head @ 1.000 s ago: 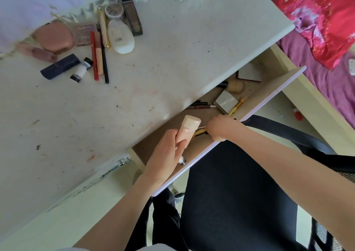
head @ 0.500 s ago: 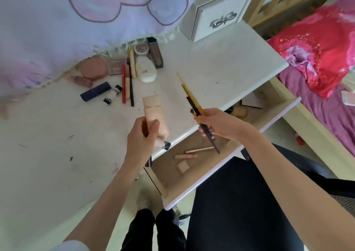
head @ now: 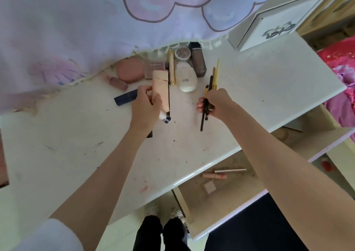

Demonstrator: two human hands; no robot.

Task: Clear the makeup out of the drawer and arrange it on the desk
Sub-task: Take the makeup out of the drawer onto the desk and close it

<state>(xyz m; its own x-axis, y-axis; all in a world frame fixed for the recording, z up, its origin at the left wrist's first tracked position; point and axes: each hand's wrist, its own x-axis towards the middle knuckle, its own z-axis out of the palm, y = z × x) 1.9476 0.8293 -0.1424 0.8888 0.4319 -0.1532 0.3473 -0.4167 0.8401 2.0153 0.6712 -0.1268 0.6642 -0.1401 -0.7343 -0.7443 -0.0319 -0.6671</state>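
Holding a soft peach plastic tube, the left hand is curling round it; the right hand is gripping thin makeup pencils above the stained white desk, beside a pink bed.

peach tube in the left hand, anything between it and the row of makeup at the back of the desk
Nothing visible blocks it. The left hand holds the peach tube right at the row, over a black pencil, between the navy tube and the white bottle.

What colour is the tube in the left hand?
Pale peach tube, held in the left hand; head view.
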